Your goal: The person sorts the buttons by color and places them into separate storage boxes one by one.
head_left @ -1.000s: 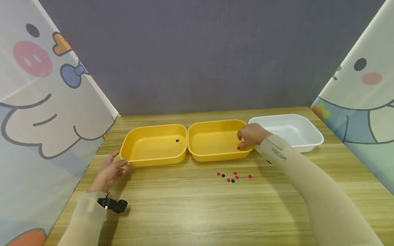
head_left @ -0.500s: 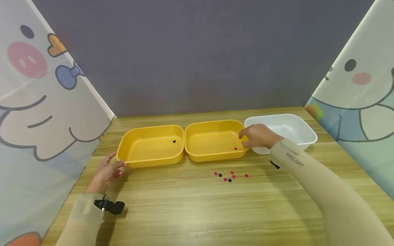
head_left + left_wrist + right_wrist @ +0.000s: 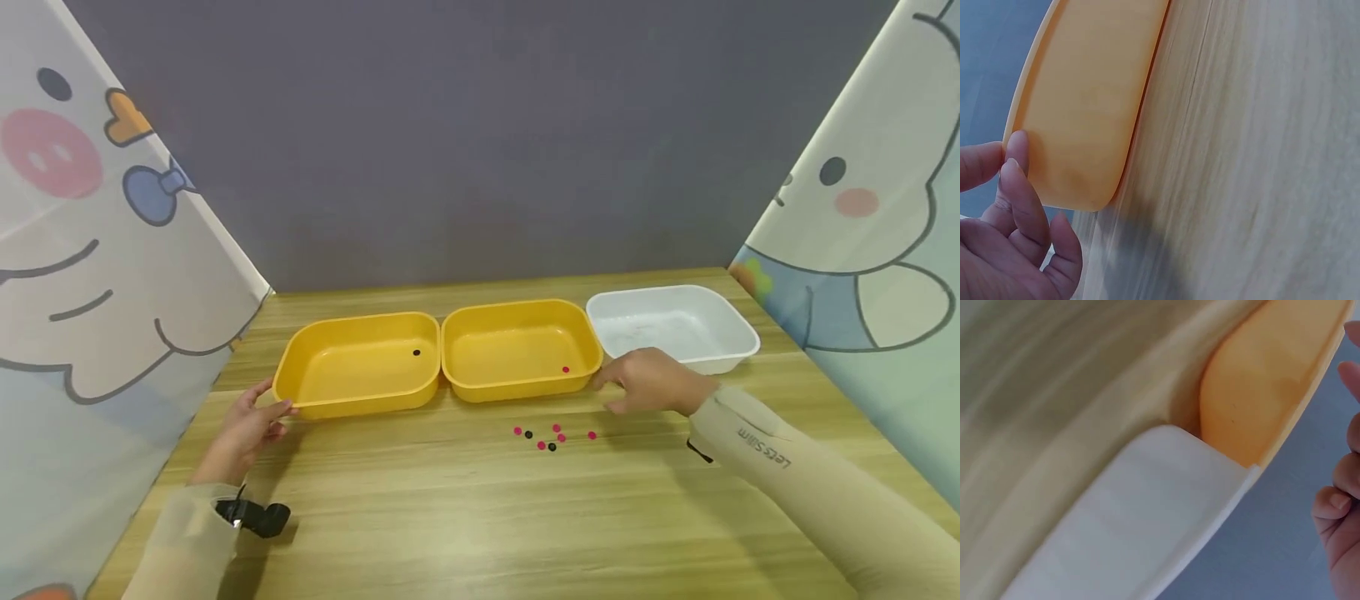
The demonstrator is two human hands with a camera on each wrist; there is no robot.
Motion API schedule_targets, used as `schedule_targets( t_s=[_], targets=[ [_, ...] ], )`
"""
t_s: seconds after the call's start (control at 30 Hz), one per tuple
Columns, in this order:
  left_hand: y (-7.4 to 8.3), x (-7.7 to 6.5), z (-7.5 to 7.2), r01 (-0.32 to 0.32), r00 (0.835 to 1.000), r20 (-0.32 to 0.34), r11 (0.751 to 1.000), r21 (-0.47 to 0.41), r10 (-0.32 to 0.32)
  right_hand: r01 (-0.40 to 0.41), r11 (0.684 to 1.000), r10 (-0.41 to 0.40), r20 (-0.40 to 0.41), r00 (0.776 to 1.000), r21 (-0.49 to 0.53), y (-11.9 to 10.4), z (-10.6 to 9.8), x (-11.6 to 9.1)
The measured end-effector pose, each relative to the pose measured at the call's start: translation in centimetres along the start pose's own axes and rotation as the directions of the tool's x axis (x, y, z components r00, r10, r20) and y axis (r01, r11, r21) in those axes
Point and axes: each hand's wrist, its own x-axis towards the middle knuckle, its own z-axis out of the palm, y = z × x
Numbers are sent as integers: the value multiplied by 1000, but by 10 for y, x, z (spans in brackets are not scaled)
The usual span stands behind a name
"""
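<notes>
At the near left corner of the left yellow tray (image 3: 360, 367), my left hand (image 3: 243, 433) pinches the rim between thumb and finger, as the left wrist view also shows on the tray wall (image 3: 1079, 125). One black button (image 3: 416, 352) lies inside that tray. In the middle yellow tray (image 3: 517, 346) a pink button (image 3: 566, 369) lies near the front wall. My right hand (image 3: 652, 382) hovers just off this tray's near right corner, thumb and forefinger apart, holding nothing that shows. Several loose pink buttons (image 3: 592, 435) and two black buttons (image 3: 552, 447) lie on the table to its left.
A white tray (image 3: 671, 325) stands at the right, close to the middle yellow one. The wood-grain table (image 3: 420, 517) backs onto a grey wall (image 3: 480, 142), with cartoon-printed cloth (image 3: 112, 308) at both sides. A black wrist camera (image 3: 258, 517) sits on my left wrist.
My right hand has drawn out of the middle tray, back and rightward, leaving the pink button inside. My left hand keeps its place on the left tray. The head view has shifted slightly.
</notes>
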Motion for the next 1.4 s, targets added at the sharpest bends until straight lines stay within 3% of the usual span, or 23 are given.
schedule_targets(
  t_s=[0.17, 0.43, 0.67, 0.93, 1.2, 1.4],
  targets=[
    [1, 0, 2, -8, 1000, -11, 1000, 25, 8, -1, 999, -1, 55, 998, 48, -4, 13, -7],
    [0, 2, 0, 3, 1000, -7, 1000, 8, -3, 151, 987, -156, 106, 982, 53, -6, 35, 1],
    [1, 1, 0, 24, 1000, -17, 1000, 12, -24, 57, 997, -67, 203, 977, 55, -6, 46, 1],
    [1, 0, 1, 34, 999, -32, 999, 27, -33, 155, 988, -155, 131, 979, 5, -5, 52, 3],
    [0, 1, 3, 19, 1000, -20, 999, -35, -19, 145, 989, -143, 156, 977, 3, -8, 54, 5],
    [1, -1, 2, 20, 1000, -7, 998, -66, -20, 187, 980, -179, 116, 977, -62, -6, 54, 8]
  ],
)
